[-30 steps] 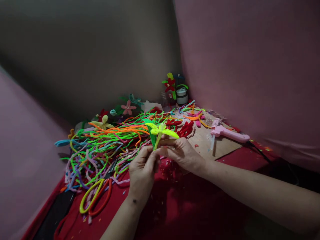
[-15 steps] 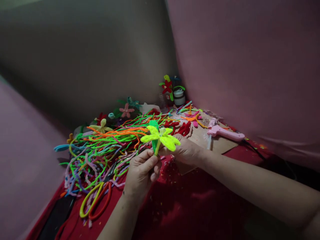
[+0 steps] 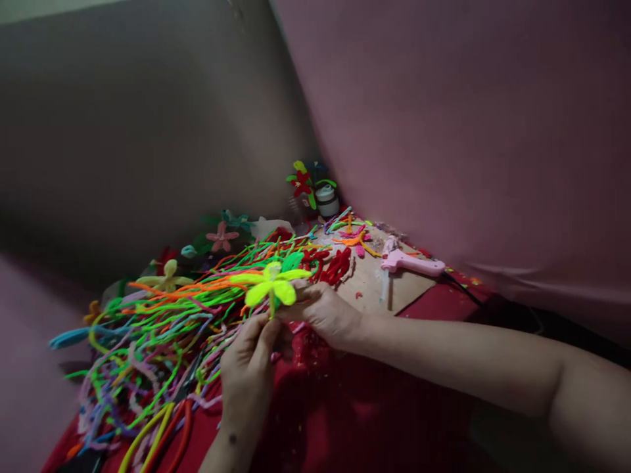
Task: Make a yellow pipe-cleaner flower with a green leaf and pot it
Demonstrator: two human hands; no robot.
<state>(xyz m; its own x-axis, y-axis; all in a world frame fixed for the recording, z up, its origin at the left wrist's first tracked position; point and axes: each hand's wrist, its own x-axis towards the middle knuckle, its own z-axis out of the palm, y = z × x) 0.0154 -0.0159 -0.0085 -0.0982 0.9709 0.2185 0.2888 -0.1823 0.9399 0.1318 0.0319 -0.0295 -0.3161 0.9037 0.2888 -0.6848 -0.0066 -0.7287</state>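
Observation:
A neon yellow pipe-cleaner flower [image 3: 269,284] with a green leaf [image 3: 292,261] stands up between my hands. My left hand [image 3: 249,368] is closed, pinching the flower's stem from below. My right hand [image 3: 323,310] is closed too, with its fingertips on the petals and leaf at the right side. Both hands hover over the red cloth [image 3: 374,414], just in front of a heap of loose coloured pipe cleaners [image 3: 162,315].
A pink glue gun [image 3: 411,264] lies on a brown board [image 3: 369,282] at the right, among red and orange finished flowers. A small white jar [image 3: 327,200] and a red flower [image 3: 302,182] stand in the corner. Scissors with yellow and red handles [image 3: 158,433] lie bottom left. Pink walls close in on both sides.
The flower has been turned so its petals face up, and both hands with it have shifted left in view as the head turned right.

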